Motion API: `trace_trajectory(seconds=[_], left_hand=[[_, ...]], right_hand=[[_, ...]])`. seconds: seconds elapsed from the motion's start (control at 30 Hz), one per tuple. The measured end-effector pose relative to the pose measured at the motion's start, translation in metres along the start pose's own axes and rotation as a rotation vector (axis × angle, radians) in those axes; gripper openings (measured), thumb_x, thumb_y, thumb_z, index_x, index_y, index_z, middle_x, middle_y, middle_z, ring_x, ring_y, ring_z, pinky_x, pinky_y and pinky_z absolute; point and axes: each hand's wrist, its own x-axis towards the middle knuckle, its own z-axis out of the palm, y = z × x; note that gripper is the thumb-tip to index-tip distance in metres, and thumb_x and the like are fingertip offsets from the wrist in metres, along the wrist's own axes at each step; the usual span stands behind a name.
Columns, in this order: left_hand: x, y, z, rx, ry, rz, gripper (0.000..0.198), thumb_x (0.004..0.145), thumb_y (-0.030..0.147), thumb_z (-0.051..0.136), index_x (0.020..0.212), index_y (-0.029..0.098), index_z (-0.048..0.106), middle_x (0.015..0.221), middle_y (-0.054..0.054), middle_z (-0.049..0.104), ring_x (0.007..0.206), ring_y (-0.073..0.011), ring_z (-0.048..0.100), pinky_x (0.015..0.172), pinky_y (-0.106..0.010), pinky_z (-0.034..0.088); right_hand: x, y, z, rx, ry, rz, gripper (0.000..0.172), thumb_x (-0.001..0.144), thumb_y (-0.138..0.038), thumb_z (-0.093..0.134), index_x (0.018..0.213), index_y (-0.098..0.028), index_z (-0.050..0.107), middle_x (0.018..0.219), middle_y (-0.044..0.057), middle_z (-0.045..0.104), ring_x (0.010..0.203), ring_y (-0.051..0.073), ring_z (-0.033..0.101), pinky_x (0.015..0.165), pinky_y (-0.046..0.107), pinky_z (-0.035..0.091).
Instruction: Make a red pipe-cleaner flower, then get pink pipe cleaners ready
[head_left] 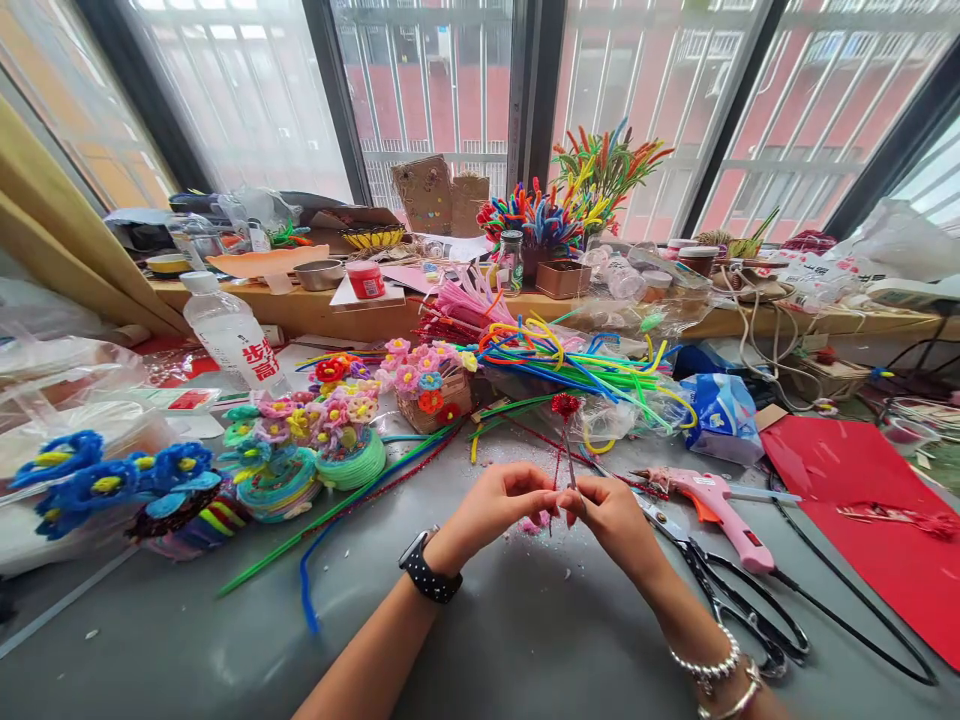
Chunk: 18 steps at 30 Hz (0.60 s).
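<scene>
Over the grey table, my left hand [499,510] and my right hand [619,525] meet at the fingertips. A red glittery pipe-cleaner flower [565,404] stands upright above them, its thin stem running down into my right fingers. Between my left thumb and fingers is a thin dark-red pipe cleaner [556,468], with its lower end hanging beneath the hand. Whether it joins the flower's stem is hidden by my fingers. Small pink bits [535,523] lie just behind the hands.
A pink glue gun [716,500] and black-handled scissors [739,600] lie to the right, near red sheets [862,490]. Bundled pipe cleaners [600,370] lie behind. Fuzzy flower pots [351,460] and a plastic bottle [232,335] stand left. Green and blue strands [330,525] cross the table.
</scene>
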Motion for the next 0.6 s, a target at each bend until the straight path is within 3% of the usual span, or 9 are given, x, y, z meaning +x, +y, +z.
trace_trajectory(seconds=[0.3,0.4,0.6], left_hand=[[0.0003,-0.0029,0.0004,0.046,-0.034,0.004,0.025,0.068,0.035,0.057,0.07,0.011,0.057,0.064,-0.002,0.06,0.054,-0.0081,0.051,0.051,-0.019,0.038],[0.0018,-0.0046,-0.0011,0.113,0.094,0.069,0.024,0.067,0.035,0.058,0.069,0.011,0.056,0.062,-0.001,0.057,0.055,-0.009,0.051,0.053,-0.021,0.04],[0.0005,-0.0033,-0.0042,0.502,0.498,0.263,0.016,0.072,0.03,0.052,0.069,0.016,0.059,0.068,-0.002,0.061,0.061,-0.0116,0.052,0.06,-0.023,0.041]], right_hand=[[0.0014,0.0014,-0.0011,-0.001,0.009,-0.025,0.061,0.066,-0.07,0.035,0.044,-0.014,0.048,0.043,-0.003,0.036,0.045,0.008,0.031,0.045,0.021,0.024],[0.002,0.0011,-0.0018,0.008,0.002,-0.032,0.06,0.065,-0.07,0.035,0.047,-0.014,0.049,0.044,-0.003,0.034,0.045,0.008,0.031,0.044,0.021,0.023],[0.0001,-0.0038,-0.0027,-0.059,-0.05,-0.056,0.058,0.069,-0.067,0.035,0.052,-0.014,0.054,0.047,-0.002,0.041,0.047,0.009,0.034,0.046,0.021,0.025]])
